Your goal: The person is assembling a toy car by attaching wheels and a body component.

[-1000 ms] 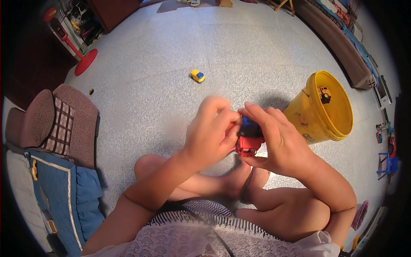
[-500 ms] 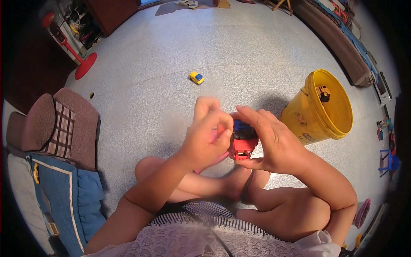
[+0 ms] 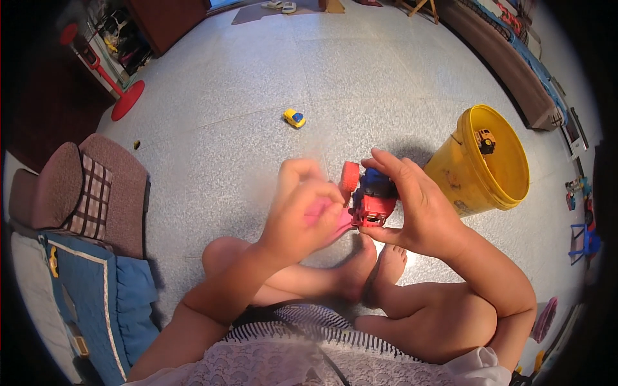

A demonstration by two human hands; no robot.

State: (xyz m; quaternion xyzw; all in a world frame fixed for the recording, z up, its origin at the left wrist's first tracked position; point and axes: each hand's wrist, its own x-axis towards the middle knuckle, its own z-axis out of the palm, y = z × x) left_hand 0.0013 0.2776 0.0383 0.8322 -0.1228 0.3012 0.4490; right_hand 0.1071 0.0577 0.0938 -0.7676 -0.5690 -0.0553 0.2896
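Above my crossed legs, my right hand [image 3: 425, 209] grips a red and blue toy truck [image 3: 375, 209], thumb under its near end and fingers along its right side. A red, rough-textured wheel or part [image 3: 350, 176] shows at the truck's left side. My left hand [image 3: 299, 215] is closed on a pink cloth [image 3: 340, 230], whose loose end reaches to the truck's lower left corner. The left fingertips, a little blurred, are close to the truck's left side.
A yellow bucket [image 3: 444, 170] stands tilted to the right, a yellow and black toy vehicle [image 3: 485, 141] inside. Ahead on the floor lies a yellow and blue toy car [image 3: 294, 118]. A brown sofa [image 3: 129, 193] is on the left; more toys [image 3: 579, 193] lie far right.
My left hand has drawn back slightly left and down from the truck, exposing the red part and more cloth. The truck has shifted slightly right in my right hand.
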